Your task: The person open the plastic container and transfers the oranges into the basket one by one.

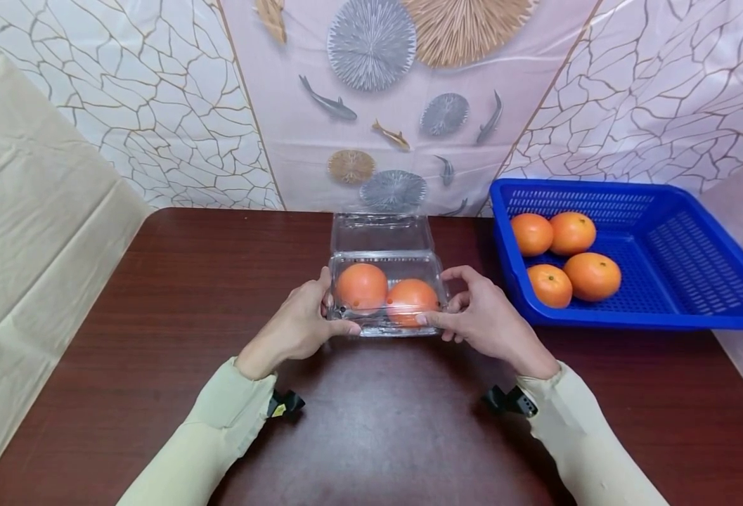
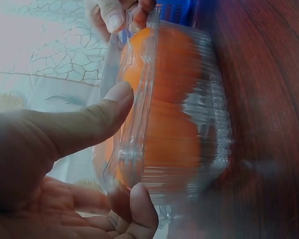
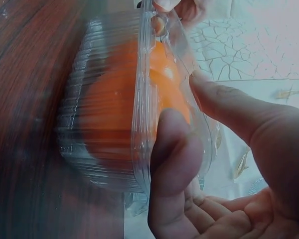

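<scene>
A clear plastic clamshell box [image 1: 380,327] stands on the table with two oranges [image 1: 361,284] inside, and its lid lies over them. At its left end my left hand [image 1: 298,320] grips the rim, the thumb [image 2: 102,117] on the front edge of the lid and the fingers curled by the side wall. My right hand [image 1: 488,316] holds the right end in the same way, with its thumb [image 1: 434,320] at the front edge and its fingers around the side. In the right wrist view an orange [image 3: 114,109] shows through the ribbed wall.
Right of the box, a blue plastic basket [image 1: 605,322] holds several oranges [image 1: 592,276] in its left part. Another clear plastic piece [image 1: 380,235] is directly behind the box; I cannot tell if it is joined. The brown table [image 1: 156,351] meets a patterned backdrop [image 1: 175,105].
</scene>
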A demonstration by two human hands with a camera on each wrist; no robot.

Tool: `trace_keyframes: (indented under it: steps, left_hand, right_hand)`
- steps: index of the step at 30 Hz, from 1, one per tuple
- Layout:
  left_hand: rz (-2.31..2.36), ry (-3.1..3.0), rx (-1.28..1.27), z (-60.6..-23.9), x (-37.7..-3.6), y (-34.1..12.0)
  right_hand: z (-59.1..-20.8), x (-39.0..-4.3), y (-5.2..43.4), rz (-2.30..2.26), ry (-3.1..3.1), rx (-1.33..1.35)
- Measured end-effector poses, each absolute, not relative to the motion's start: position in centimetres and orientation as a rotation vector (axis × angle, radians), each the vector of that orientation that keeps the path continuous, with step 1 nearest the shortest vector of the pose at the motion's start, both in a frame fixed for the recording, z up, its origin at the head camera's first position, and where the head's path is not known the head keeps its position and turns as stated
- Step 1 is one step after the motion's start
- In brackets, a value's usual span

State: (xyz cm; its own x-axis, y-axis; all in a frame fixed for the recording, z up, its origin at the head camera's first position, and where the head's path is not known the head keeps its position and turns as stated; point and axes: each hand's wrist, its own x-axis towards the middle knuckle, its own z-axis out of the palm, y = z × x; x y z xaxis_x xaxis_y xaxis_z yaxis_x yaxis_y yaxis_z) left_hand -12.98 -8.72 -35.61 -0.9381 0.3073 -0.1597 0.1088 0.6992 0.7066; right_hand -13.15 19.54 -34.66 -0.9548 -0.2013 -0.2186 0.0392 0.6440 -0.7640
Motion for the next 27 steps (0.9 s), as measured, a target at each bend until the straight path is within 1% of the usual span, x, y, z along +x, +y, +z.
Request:
trace_keyframes:
  steps: [8,15,17,20,27]
  left_hand:
    - [1.098,2.632,0.313,-35.6,-13.03,-8.81]
    - [1.307,2.548,0.113,-35.36,-12.99,-8.61]
    - [1.327,2.543,0.101,-35.34,-12.97,-8.48]
    - [1.348,2.519,0.133,-35.36,-12.92,-8.42]
    - [1.259,2.52,0.386,-35.59,-12.73,-8.66]
  right_hand:
    - [-34.5,-13.11,19.67,-1.219,2.541,-0.104]
    - [-34.23,-13.03,19.81,-1.302,2.493,-0.085]
    - [-34.28,-13.04,19.9,-1.325,2.484,-0.075]
    - [-34.41,-13.08,19.99,-1.349,2.468,-0.073]
    - [-34.46,-13.14,19.99,-1.347,2.444,-0.07]
